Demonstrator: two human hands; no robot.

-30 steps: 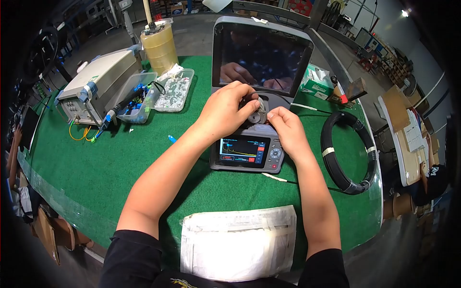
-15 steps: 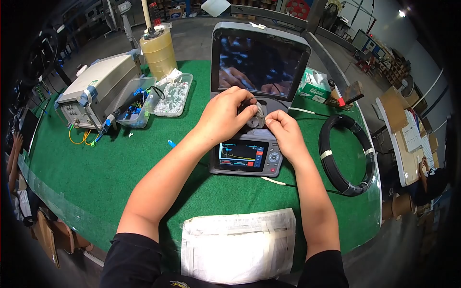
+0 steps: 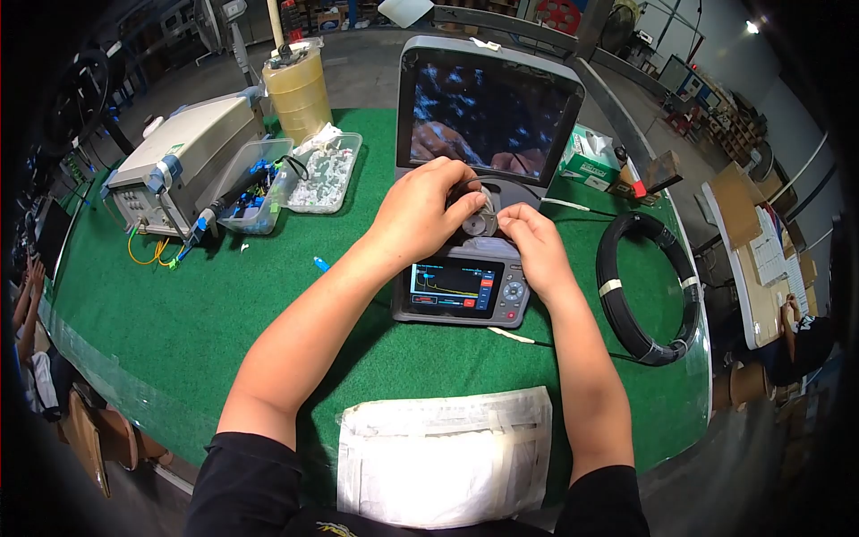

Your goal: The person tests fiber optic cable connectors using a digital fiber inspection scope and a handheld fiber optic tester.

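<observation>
One round fitting point(image 3: 485, 218) between left hand point(image 3: 419, 215), right hand point(image 3: 534, 248)

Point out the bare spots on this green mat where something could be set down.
Widest: mat left of the left forearm, below the trays and grey instrument. Smaller: between tester and paper packet. Crowded: by the monitor, where left hand and right hand hold a round part, and at the cable coil.
</observation>
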